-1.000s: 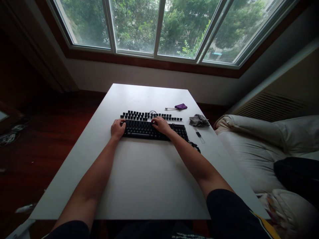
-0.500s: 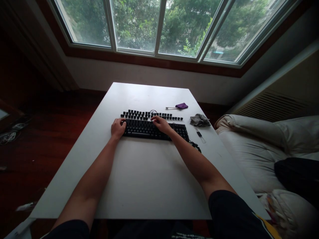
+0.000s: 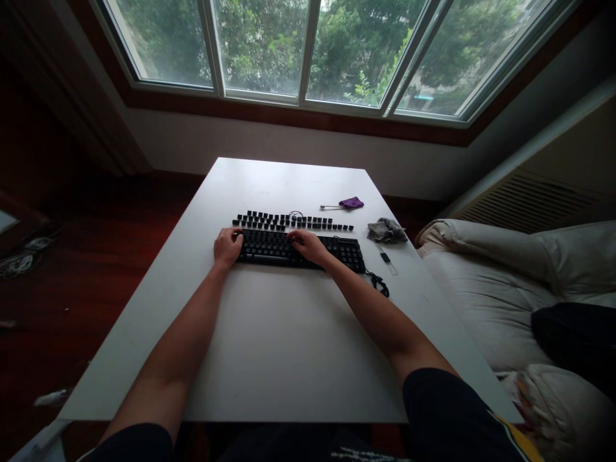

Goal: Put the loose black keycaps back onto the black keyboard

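A black keyboard [image 3: 269,247] lies across the middle of the white table. My left hand [image 3: 227,246] grips its left end, thumb on top and the other fingers round the outer side. Over the upper middle of the keys is my right hand [image 3: 308,246], its thumb and fingers bent together at the keyboard's surface. Whatever small thing may be between those fingertips is too dark to make out. Loose black keycaps [image 3: 269,221] stand in rows just behind the keyboard, and a thin wire loop [image 3: 295,213] lies among them.
On the table's right lie a grey cloth [image 3: 386,230], a wire keycap puller [image 3: 386,258] with a black handle, and a coiled black cable [image 3: 378,284]. A purple cloth [image 3: 351,203] and a thin stick [image 3: 330,207] lie farther back. A pale sofa [image 3: 481,282] flanks the table.
My right hand has moved slightly left and toward me, from the keyboard's back edge onto the keys. The left hand keeps its hold on the keyboard's left end.
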Demonstrator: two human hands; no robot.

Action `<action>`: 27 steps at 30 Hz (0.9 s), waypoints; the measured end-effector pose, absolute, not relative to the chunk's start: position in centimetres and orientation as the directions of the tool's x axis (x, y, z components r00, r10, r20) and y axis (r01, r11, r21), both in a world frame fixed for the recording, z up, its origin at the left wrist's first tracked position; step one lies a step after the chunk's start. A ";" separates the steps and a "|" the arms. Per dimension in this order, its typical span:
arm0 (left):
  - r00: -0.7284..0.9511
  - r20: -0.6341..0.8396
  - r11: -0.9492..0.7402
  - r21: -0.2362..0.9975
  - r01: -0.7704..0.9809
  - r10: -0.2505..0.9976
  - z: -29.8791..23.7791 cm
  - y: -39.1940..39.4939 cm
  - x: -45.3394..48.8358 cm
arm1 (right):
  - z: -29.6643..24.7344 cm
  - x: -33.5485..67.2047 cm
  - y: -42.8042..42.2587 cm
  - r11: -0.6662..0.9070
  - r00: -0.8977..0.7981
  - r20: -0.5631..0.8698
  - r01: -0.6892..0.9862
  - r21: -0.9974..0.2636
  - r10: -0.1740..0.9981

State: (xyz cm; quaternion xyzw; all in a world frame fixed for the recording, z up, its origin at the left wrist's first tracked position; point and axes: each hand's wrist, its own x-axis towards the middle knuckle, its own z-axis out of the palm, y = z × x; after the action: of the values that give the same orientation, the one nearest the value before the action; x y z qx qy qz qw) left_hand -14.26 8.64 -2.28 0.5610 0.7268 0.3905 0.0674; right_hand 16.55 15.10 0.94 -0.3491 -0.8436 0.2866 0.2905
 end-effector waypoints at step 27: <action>-0.373 0.333 0.078 0.646 0.759 0.866 -2.0 8.5 -14.0 | 0.4 16.5 14.9 0.622 -0.549 0.306 0.602 -0.501 0.778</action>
State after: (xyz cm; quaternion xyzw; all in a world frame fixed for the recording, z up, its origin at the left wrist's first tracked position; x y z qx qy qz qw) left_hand -13.97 8.48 -2.04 0.5559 0.7310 0.3897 0.0685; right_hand 16.46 14.90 0.42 -0.3995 -0.8631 0.1715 0.2569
